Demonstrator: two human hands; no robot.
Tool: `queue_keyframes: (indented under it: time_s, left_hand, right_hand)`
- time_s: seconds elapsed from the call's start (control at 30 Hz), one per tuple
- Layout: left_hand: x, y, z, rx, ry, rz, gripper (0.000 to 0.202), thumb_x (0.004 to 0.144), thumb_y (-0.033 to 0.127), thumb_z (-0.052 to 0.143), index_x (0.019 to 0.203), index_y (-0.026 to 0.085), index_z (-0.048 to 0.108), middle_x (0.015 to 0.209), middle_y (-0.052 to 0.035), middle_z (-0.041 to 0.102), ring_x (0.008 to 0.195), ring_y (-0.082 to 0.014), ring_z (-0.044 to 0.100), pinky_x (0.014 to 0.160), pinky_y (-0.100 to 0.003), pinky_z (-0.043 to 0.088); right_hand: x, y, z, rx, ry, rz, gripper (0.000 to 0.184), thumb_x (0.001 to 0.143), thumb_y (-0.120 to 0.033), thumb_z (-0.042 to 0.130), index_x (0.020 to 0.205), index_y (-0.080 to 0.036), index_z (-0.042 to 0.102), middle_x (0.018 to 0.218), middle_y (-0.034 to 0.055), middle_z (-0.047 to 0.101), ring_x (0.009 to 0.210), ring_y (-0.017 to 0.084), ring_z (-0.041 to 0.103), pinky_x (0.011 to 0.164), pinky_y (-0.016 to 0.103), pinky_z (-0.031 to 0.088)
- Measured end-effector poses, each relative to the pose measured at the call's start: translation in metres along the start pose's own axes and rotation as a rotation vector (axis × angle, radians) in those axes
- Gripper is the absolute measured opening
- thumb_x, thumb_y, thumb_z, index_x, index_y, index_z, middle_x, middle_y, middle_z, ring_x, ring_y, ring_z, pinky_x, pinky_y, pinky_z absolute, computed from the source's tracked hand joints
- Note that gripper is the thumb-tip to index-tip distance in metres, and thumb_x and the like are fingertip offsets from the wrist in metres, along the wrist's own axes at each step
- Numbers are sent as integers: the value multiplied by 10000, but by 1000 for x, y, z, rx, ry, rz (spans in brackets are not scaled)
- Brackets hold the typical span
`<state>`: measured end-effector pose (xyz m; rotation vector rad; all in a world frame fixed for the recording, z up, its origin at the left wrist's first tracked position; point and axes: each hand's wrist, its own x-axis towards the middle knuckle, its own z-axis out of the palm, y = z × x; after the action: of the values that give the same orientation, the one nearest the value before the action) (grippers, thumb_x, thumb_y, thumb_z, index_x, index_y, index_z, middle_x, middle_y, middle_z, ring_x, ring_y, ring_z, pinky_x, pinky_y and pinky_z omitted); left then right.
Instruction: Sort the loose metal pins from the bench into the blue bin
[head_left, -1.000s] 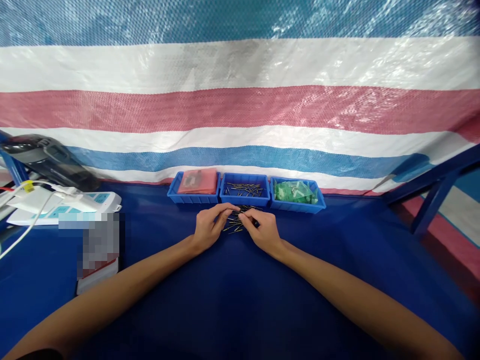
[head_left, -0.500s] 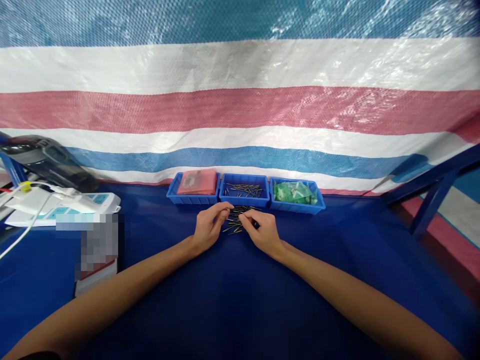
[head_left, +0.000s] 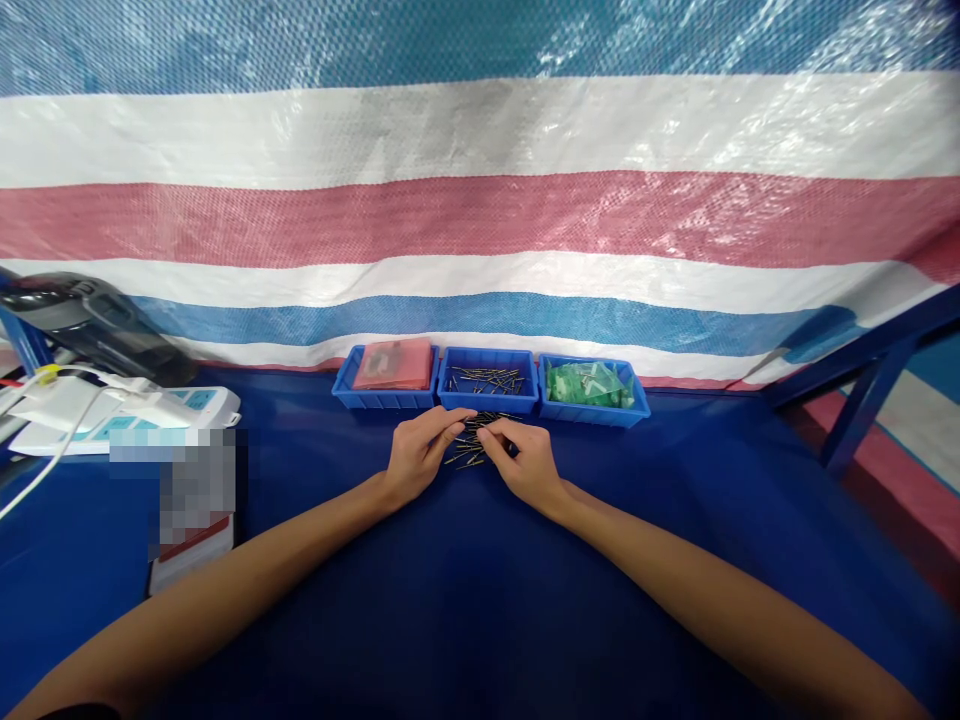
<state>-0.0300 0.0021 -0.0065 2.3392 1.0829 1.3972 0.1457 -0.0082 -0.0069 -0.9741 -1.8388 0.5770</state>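
Note:
Both my hands rest on a blue tabletop around a small heap of thin metal pins point(head_left: 471, 450). My left hand point(head_left: 418, 455) has its fingers curled and pinched at the heap's left edge. My right hand point(head_left: 525, 462) is curled at the heap's right edge, fingertips pressed together on the pins. What either pinch holds is too small to make out. Just behind the heap stand three small blue trays: the left tray point(head_left: 345, 388) holds red-tinted packets, the middle tray point(head_left: 487, 402) holds more pins, the right tray point(head_left: 592, 410) holds green packets.
A striped tarpaulin point(head_left: 480, 220) hangs right behind the trays. At the left lie a white power strip point(head_left: 127, 412) with cables, a dark device point(head_left: 97, 325) and a blurred box point(head_left: 191, 500). A blue frame point(head_left: 862, 390) stands at the right.
Both hands stay at the pin heap; only the fingertips shift slightly. The camera view has drifted a little.

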Motion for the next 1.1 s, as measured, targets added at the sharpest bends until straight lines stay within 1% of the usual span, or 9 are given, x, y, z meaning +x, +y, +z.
queue_keyframes:
  time_s: [0.1, 0.2, 0.3, 0.43, 0.53, 0.63, 0.8, 0.97, 1.1]
  left_hand:
    - [0, -1, 1, -9, 26, 18, 191, 920, 232, 511, 955, 155, 682, 725, -22, 662, 623, -99, 578, 607, -195, 462]
    - [0, -1, 1, -20, 16, -27, 183, 913, 257, 524, 900, 158, 677, 757, -30, 686, 653, -108, 614, 640, -201, 488]
    - [-1, -1, 1, -25, 3, -69, 200, 910, 291, 525, 891, 157, 671, 780, -39, 701, 685, -122, 643, 666, -207, 506]
    - [-1, -1, 3, -41, 10, -93, 197, 899, 310, 540, 890, 158, 666, 799, -36, 713, 678, -119, 654, 665, -197, 515]
    - [-1, -2, 4, -52, 13, -95, 186, 894, 313, 549, 899, 163, 659, 810, -30, 715, 661, -109, 650, 651, -184, 510]
    - [-2, -3, 5, -53, 5, -89, 176, 888, 311, 560, 909, 166, 658, 781, -21, 710, 633, -104, 640, 622, -177, 497]
    - [-2, -2, 4, -62, 4, -81, 179, 887, 311, 561, 914, 162, 656, 724, -8, 695, 597, -97, 625, 591, -171, 476]
    - [0, 1, 3, -34, -18, -125, 186, 883, 324, 564, 884, 163, 658, 720, -5, 682, 597, -100, 608, 600, -184, 467]
    - [2, 2, 3, -6, -16, -96, 171, 870, 287, 590, 793, 150, 658, 683, -2, 662, 581, -93, 582, 595, -186, 451]
  right_hand:
    - [0, 0, 0, -1, 1, 0, 276, 920, -299, 468, 716, -168, 599, 547, -22, 486, 501, 98, 441, 536, 235, 353]
    - [0, 0, 0, -10, 1, 4, 279, 920, -299, 465, 711, -170, 598, 549, -21, 488, 501, 99, 442, 534, 235, 352]
    - [0, 0, -1, -17, 13, -1, 266, 916, -291, 467, 724, -171, 606, 556, -20, 502, 505, 100, 450, 532, 236, 361]
    - [-1, 0, -1, 27, 26, 9, 181, 902, -272, 483, 909, -171, 633, 592, -17, 541, 513, 105, 481, 533, 229, 396]
    - [-2, 2, 0, 63, 17, 3, 185, 891, -264, 499, 994, -179, 628, 598, -17, 552, 519, 109, 496, 531, 225, 416]
    - [-2, 3, 0, 62, 1, -23, 182, 893, -258, 502, 981, -183, 642, 612, -13, 564, 527, 108, 502, 540, 226, 420]
    - [-1, 3, 1, 28, -9, -48, 188, 908, -254, 489, 891, -167, 656, 633, 2, 589, 533, 106, 502, 551, 230, 408]
    - [-3, 2, -1, 34, 81, 27, 199, 915, -267, 479, 908, -163, 648, 722, 21, 639, 543, 103, 527, 556, 229, 421]
    - [-4, 2, -1, 67, 118, 67, 206, 917, -277, 478, 920, -159, 646, 742, 26, 650, 550, 103, 544, 556, 223, 437]
